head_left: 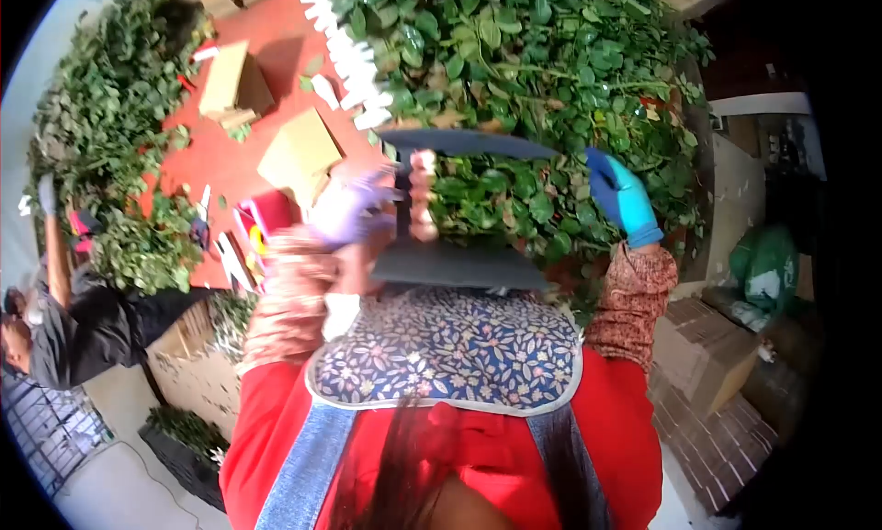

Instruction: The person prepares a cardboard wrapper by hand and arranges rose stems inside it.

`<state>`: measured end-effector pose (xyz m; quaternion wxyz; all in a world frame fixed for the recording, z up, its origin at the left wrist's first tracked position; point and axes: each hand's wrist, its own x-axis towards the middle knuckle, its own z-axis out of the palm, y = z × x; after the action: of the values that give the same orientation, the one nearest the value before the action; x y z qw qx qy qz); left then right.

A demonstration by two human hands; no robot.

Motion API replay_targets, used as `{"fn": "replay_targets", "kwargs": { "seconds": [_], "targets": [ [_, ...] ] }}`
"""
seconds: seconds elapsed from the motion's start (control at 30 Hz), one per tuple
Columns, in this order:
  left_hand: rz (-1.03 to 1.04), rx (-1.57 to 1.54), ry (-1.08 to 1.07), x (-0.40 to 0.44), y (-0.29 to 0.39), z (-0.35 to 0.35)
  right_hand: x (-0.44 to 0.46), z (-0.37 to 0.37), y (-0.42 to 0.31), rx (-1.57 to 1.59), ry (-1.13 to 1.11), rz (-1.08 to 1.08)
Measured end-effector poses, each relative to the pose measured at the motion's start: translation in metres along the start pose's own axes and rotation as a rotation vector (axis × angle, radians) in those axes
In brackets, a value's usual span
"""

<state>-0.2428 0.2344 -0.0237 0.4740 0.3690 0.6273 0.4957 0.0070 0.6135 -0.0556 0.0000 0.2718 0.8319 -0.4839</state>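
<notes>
A dark tray-like holder with two raised side walls (464, 265) stands in front of my apron. Between its walls lie rose stems with green leaves (491, 199), and a row of pale pink rose heads (423, 195) lines up at its left end. My left hand (354, 210), in a purple glove, is beside that end, its fingers apart and pointing at the rose heads; whether they touch the holder is unclear. At the right, my right hand (623, 197), in a blue glove, is held with fingers stretched out near the leafy stems, with nothing visible in it.
A large pile of leafy stems (514, 52) covers the far side of the red table (285, 62). Folded cardboard pieces (301, 153) and a pink box (266, 213) lie left. Another person (87, 328) works at the far left beside more foliage (110, 98). A carton (712, 355) stands right.
</notes>
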Motion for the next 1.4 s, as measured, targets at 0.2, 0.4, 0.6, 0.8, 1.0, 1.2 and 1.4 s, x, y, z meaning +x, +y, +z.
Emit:
{"fn": "replay_targets", "kwargs": {
  "seconds": [0.2, 0.4, 0.6, 0.8, 1.0, 1.2, 1.4],
  "targets": [
    [-0.35, -1.095, 0.41, 0.014, 0.015, 0.068, -0.002, -0.024, 0.005, 0.477, 0.187, 0.085],
    [-0.257, -0.953, 0.278, 0.01, -0.015, 0.136, 0.0, -0.019, -0.028, -0.01, 0.08, -0.031],
    [-0.234, -0.826, 0.276, -0.002, -0.02, 0.156, 0.009, -0.011, -0.014, 0.306, 0.052, 0.116],
    [-0.229, -0.749, 0.276, -0.006, -0.027, 0.167, 0.003, 0.001, -0.016, 0.197, 0.028, 0.103],
    [-0.25, -0.693, 0.245, -0.006, -0.034, 0.174, -0.008, 0.0, 0.008, -0.131, 0.038, -0.061],
    [-0.283, -0.596, 0.174, 0.001, -0.036, 0.168, -0.021, 0.0, -0.005, -0.245, -0.01, 0.064],
    [-0.271, -0.54, 0.113, 0.003, -0.044, 0.163, -0.036, -0.001, -0.005, -0.278, 0.099, 0.024]
  ]
}}
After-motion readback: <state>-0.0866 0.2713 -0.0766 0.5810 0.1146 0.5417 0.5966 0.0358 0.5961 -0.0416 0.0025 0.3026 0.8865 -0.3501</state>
